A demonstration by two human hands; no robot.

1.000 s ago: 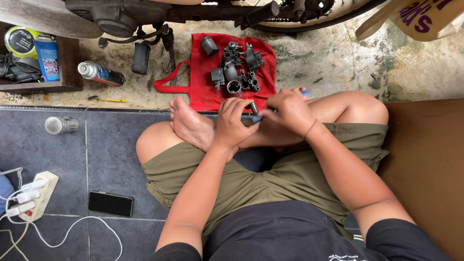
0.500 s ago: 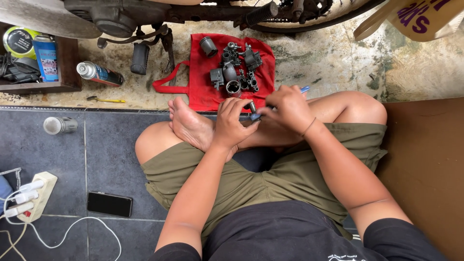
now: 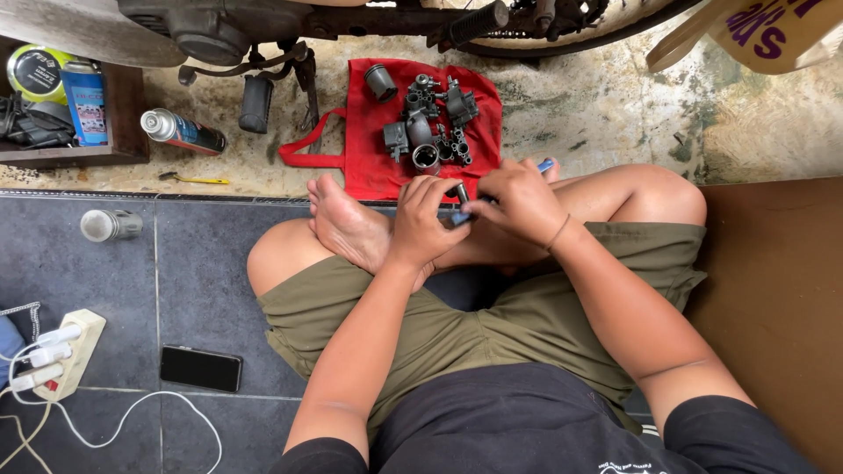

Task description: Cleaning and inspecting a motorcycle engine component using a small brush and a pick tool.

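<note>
I sit cross-legged on dark floor tiles. My left hand point(image 3: 423, 219) pinches a small dark metal part point(image 3: 462, 193) just above my crossed legs. My right hand point(image 3: 518, 200) is closed around a blue-handled tool point(image 3: 545, 165) and meets the left hand at that part. Just beyond both hands lies a red cloth bag point(image 3: 369, 140) spread flat, with several dark grey engine parts point(image 3: 428, 123) piled on it.
A motorbike's underside point(image 3: 263, 26) spans the top. A spray can point(image 3: 180, 132), a small yellow tool point(image 3: 200, 180) and a wooden tray of tins point(image 3: 61, 96) lie at left. On the tiles: a small canister point(image 3: 107, 225), phone point(image 3: 200, 368), power strip point(image 3: 57, 355). Brown board point(image 3: 773, 307) at right.
Both hands stay together at the small part with only slight finger movement. The view has barely shifted.
</note>
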